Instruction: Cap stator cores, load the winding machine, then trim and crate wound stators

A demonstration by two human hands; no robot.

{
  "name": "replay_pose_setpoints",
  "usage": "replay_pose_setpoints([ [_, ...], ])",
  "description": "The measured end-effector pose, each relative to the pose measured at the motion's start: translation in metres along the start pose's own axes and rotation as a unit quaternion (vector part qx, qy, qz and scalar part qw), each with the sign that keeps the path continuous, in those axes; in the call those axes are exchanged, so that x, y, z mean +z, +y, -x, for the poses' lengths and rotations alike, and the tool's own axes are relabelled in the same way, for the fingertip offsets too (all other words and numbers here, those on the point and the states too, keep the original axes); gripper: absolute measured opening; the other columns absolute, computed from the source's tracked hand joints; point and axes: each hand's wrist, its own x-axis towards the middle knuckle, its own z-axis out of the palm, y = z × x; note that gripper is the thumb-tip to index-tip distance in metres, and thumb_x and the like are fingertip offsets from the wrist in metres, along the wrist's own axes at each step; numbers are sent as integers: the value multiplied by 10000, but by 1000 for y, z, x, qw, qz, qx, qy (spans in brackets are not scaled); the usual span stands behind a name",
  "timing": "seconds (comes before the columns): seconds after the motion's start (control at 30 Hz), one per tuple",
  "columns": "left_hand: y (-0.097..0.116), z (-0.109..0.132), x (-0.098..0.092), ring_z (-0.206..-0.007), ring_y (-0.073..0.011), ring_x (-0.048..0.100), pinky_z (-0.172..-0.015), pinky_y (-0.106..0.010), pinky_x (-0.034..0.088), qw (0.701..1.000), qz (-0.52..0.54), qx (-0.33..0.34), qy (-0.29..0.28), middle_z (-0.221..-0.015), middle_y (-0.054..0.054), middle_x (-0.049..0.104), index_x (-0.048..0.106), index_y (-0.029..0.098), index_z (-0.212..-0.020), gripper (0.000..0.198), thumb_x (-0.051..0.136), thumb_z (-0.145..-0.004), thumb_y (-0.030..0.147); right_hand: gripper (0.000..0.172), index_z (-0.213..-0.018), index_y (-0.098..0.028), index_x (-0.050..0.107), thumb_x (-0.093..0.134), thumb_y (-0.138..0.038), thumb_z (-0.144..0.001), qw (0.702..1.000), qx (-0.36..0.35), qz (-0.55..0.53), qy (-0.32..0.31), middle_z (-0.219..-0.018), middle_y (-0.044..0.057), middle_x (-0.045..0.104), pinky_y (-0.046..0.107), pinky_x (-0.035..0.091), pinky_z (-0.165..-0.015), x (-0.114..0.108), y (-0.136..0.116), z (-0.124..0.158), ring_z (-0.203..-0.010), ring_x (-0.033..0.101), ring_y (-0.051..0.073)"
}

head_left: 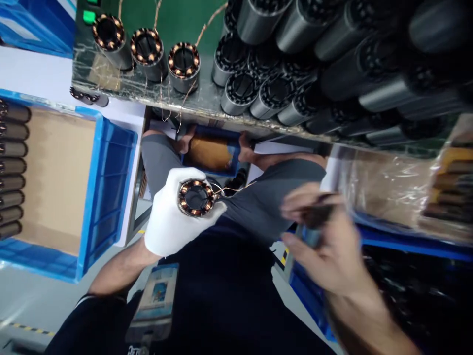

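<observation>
In my white-gloved left hand (177,212) I grip a motor stator (197,212), with its ring of copper windings facing up at me. Twisted copper lead wires stick out from its right side. My bare right hand (332,246) is over to the right, blurred by motion. Its fingers curl around something dark and bluish that the blur keeps me from naming. The two hands are apart, above my lap.
Three wound stators (184,66) stand on the bench edge (207,106), wires trailing. Many dark-topped metal cylinders (240,93) crowd the bench to their right. A blue crate (111,182) at left holds a row of stators (13,182). Clear plastic (391,187) covers a box at right.
</observation>
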Motion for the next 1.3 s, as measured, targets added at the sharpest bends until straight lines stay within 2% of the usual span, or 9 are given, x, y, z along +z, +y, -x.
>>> replay_pose_setpoints([
  [0.13, 2, -1, 6, -978, -190, 841, -934, -329, 692, 999, -21, 38, -12, -1164, -28, 808, 637, 254, -1272, 529, 970, -863, 295, 634, -1617, -410, 639, 641, -225, -1011, 994, 4, -88, -69, -1257, 72, 742, 500, 657, -901, 40, 3, 17, -1076, 737, 319],
  [0.27, 2, -1, 8, -1022, -198, 848, -951, -325, 706, 995, -35, 88, -30, -1167, -15, 824, 654, 263, -1276, 528, 987, -869, 312, 754, -1702, -388, 581, 631, -180, -979, 990, 8, -128, -61, -1449, 83, 746, 575, 622, -1112, 58, 7, 15, -1282, 714, 351],
  [0.5, 1, 4, 5, -1013, -244, 857, -965, -425, 731, 995, -39, 68, -53, -1176, -32, 834, 653, 271, -1290, 552, 992, -864, 356, 724, -1662, -376, 626, 615, -140, -977, 984, -6, -170, -43, -1567, 68, 742, 547, 653, -1053, 63, 1, 11, -1240, 755, 320],
  [0.67, 1, 10, 7, -984, -201, 854, -924, -353, 703, 998, -44, 52, -15, -1143, -17, 834, 664, 273, -1269, 531, 994, -859, 345, 752, -1674, -425, 622, 605, -107, -993, 983, 4, -179, -37, -1601, 21, 737, 521, 651, -1065, 72, 0, 12, -1262, 770, 301],
  [0.9, -35, -10, 28, -973, -206, 844, -905, -322, 648, 991, -130, -23, 6, -1109, -16, 829, 670, 255, -1193, 414, 917, -897, 406, 335, -1375, -304, 855, 758, -329, -1056, 979, 112, -165, -34, -1418, 47, 836, 471, 584, -1181, 95, 39, -28, -1321, 773, 328],
  [0.97, -56, -20, 35, -977, -240, 849, -894, -347, 631, 983, -162, -85, -20, -1066, -19, 830, 672, 258, -1177, 378, 887, -904, 407, 295, -1258, -266, 879, 824, -407, -1005, 963, 172, -202, -56, -1291, 50, 859, 430, 608, -1082, 106, 63, -49, -1223, 772, 316],
  [1.07, -83, -25, 40, -957, -247, 843, -877, -344, 617, 977, -163, -124, -62, -1016, -8, 828, 667, 261, -1154, 367, 878, -892, 407, 431, -1181, -225, 848, 868, -579, -936, 933, 225, -267, -89, -909, 22, 800, 316, 582, -721, 120, 92, -70, -801, 702, 211],
  [1.17, -95, -18, 40, -981, -226, 817, -937, -347, 626, 990, -100, -32, -91, -1054, -10, 818, 674, 255, -1136, 358, 884, -881, 391, 640, -1098, -203, 798, 792, -812, -900, 890, 253, -345, -155, -783, 9, 715, 275, 493, -520, 126, 97, -73, -576, 554, 144],
  [1.3, -87, -10, 39, -1097, -264, 789, -1247, -514, 550, 981, -45, 146, -120, -1079, -24, 794, 677, 247, -1144, 367, 894, -887, 393, 689, -938, -198, 730, 860, -862, -808, 836, 266, -424, -226, -788, 18, 679, 300, 569, -518, 118, 78, -65, -599, 577, 150],
])
